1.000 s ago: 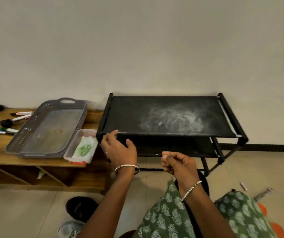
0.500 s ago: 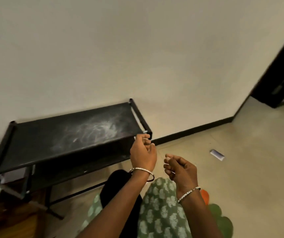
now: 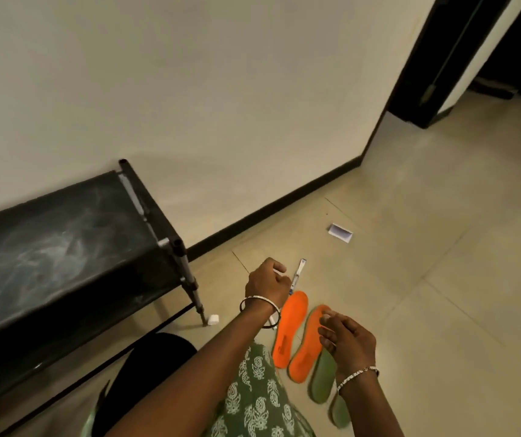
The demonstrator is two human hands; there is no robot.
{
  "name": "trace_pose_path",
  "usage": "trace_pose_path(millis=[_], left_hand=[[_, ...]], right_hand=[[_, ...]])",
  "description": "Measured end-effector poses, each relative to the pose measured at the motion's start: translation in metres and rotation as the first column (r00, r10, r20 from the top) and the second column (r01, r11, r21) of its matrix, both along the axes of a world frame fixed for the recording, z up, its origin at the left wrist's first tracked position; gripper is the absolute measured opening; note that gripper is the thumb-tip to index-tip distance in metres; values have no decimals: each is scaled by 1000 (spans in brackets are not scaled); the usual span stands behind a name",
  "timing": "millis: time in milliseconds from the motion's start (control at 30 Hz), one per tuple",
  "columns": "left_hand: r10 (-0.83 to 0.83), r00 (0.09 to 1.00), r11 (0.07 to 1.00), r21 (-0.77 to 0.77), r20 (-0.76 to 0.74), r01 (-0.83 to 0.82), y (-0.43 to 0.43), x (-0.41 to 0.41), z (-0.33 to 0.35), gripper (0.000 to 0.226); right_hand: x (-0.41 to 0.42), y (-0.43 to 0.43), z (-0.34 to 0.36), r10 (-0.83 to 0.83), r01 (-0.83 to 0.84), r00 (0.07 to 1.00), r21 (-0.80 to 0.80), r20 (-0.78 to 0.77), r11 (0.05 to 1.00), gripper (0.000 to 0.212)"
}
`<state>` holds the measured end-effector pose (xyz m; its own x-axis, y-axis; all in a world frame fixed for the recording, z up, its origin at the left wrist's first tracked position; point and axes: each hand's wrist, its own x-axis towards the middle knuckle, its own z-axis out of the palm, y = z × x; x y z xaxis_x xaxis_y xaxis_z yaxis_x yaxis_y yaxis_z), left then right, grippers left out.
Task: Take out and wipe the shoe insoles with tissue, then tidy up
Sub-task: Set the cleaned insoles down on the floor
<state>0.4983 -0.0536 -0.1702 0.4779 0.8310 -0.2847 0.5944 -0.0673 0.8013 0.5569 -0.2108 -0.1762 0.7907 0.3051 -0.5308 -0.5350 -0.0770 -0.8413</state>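
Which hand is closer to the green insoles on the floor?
The right hand. It is right over the top end of the green insoles. The left hand is farther off, by the toe of the far orange insole.

From here I see the right hand (image 3: 347,345) hiding part of the green insoles (image 3: 323,376), just beside the orange insoles (image 3: 287,329).

The black tubular shelf rack (image 3: 64,247) at 9 o'clock is showing a matt, cloth-like deck smeared with chalky white dust. The orange foam-like insoles (image 3: 290,326) at 6 o'clock are presenting smooth matt faces. The beige floor tiles (image 3: 426,310) at 3 o'clock are giving off a faint sheen.
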Motion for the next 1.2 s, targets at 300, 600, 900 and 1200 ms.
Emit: trace_pose_path(millis=[300, 600, 900, 1200], left_hand=[[-149, 932, 939, -342, -330, 29, 39, 39, -153, 3], [-343, 800, 879, -468, -493, 89, 54, 53, -291, 35], [-471, 719, 793, -602, -511, 91, 32, 64, -413, 56], [-389, 624, 905, -406, -678, 124, 2, 73, -405, 53]], right_hand=[[37, 2, -135, -150, 98, 972, -269, -180, 958, 16], [39, -3, -259, -255, 54, 896, -481, -364, 875, 11], [22, -6, -395, -271, -57, 883, -660, -383, 749, 16], [30, 21, -407, -267, -92, 926, -844, -268, 528, 44]])
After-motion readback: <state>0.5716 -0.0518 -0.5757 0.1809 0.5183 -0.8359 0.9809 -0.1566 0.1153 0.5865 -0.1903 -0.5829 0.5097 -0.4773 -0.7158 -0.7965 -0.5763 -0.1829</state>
